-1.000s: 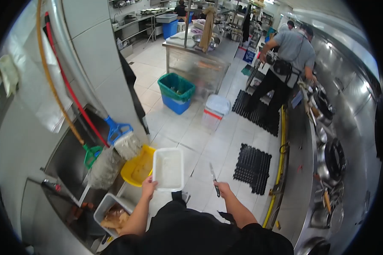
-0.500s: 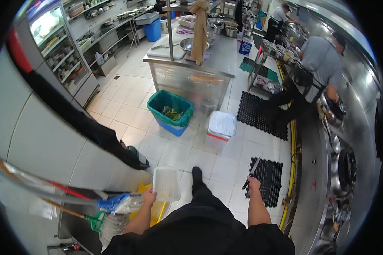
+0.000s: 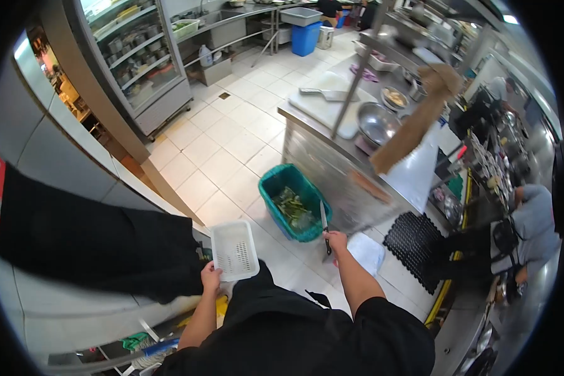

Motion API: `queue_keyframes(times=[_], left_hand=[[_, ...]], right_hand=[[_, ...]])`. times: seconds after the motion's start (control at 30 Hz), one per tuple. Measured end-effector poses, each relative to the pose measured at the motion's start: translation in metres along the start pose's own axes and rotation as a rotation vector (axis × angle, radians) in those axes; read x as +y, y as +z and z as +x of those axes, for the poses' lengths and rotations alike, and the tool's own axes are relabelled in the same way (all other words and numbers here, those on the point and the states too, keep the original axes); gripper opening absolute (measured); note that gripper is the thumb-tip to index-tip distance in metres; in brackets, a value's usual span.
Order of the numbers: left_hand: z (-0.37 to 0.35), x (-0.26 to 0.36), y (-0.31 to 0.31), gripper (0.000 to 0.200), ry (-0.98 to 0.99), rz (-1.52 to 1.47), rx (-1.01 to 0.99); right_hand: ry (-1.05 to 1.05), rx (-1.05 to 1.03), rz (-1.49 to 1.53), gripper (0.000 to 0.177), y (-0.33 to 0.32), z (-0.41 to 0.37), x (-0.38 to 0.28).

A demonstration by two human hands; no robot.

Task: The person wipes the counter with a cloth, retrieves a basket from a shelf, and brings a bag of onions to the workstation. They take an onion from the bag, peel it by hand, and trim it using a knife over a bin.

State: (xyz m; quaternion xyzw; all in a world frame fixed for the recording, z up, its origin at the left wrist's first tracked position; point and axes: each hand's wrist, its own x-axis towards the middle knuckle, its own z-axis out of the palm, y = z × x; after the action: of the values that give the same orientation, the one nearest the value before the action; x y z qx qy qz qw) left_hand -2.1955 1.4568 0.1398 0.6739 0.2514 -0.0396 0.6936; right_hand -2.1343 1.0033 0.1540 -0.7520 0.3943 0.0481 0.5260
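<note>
My left hand (image 3: 211, 277) is closed on the edge of a white plastic basket (image 3: 234, 250) with a slotted bottom, and nothing shows inside it. A kitchen knife (image 3: 324, 217) with a black handle is gripped in my right hand (image 3: 336, 241), its blade pointing forward and up. The blade overlaps the right edge of a bin (image 3: 271, 182) lined with a green bag; whether it touches cannot be told. Green vegetable scraps (image 3: 291, 205) lie in the bin. Just beyond my right forearm stands a container with a white lid (image 3: 366, 252), partly hidden.
A steel table (image 3: 413, 169) ahead bears a cutting board (image 3: 326, 113), a cleaver (image 3: 329, 94) and a metal bowl (image 3: 378, 123). A co-worker (image 3: 532, 219) stands at right by a black mat (image 3: 413, 244). Black cloth (image 3: 100, 238) hangs at left; a glass-front fridge (image 3: 138, 62) stands beyond.
My view has swung right and forward, bringing the bin and table closer. The knife has moved from above the floor mat to the bin's right edge. Both hands keep their hold.
</note>
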Motion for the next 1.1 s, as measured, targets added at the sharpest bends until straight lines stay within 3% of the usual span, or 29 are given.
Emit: queue_keyframes(times=[0.07, 0.13, 0.27, 0.37, 0.47, 0.53, 0.57, 0.73, 0.8, 0.87, 0.93, 1.1], left_hand=[[0.03, 0.006, 0.001, 0.04, -0.043, 0.003, 0.017], [0.072, 0.018, 0.002, 0.041, -0.033, 0.134, 0.061], [0.143, 0.044, 0.01, 0.036, 0.0, -0.031, 0.155], [0.178, 0.075, 0.004, 0.037, 0.0, -0.074, 0.201], [0.212, 0.109, -0.014, 0.04, 0.026, 0.013, 0.246], [0.233, 0.113, -0.028, 0.041, -0.031, 0.08, 0.328], [0.24, 0.122, -0.031, 0.042, -0.091, 0.084, 0.368], [0.281, 0.137, -0.042, 0.033, -0.179, 0.361, 0.578], [0.318, 0.085, -0.087, 0.029, -0.242, 0.189, 0.499], [0.339, 0.06, -0.101, 0.026, -0.266, 0.384, 0.69], [0.35, 0.103, -0.081, 0.025, -0.272, 0.538, 0.841], [0.452, 0.186, -0.056, 0.022, -0.264, 0.898, 0.573]], right_hand=[[-0.087, -0.095, -0.473, 0.033, 0.031, 0.02, -0.05], [0.049, -0.111, -0.444, 0.034, 0.068, 0.028, -0.082], [0.057, -0.019, -0.438, 0.036, 0.133, 0.049, -0.134], [-0.053, -0.011, -0.611, 0.036, 0.173, 0.072, -0.172], [-0.049, -0.091, -0.467, 0.036, 0.214, 0.115, -0.229], [-0.031, -0.14, -0.403, 0.033, 0.24, 0.144, -0.267], [-0.155, -0.047, -0.418, 0.032, 0.258, 0.158, -0.28], [-0.121, -0.126, -0.336, 0.036, 0.334, 0.243, -0.367], [-0.141, -0.106, -0.292, 0.037, 0.357, 0.272, -0.399], [-0.073, -0.096, -0.241, 0.036, 0.376, 0.308, -0.434], [0.013, -0.159, -0.171, 0.035, 0.378, 0.338, -0.465], [-0.072, -0.134, 0.181, 0.032, 0.387, 0.416, -0.529]])
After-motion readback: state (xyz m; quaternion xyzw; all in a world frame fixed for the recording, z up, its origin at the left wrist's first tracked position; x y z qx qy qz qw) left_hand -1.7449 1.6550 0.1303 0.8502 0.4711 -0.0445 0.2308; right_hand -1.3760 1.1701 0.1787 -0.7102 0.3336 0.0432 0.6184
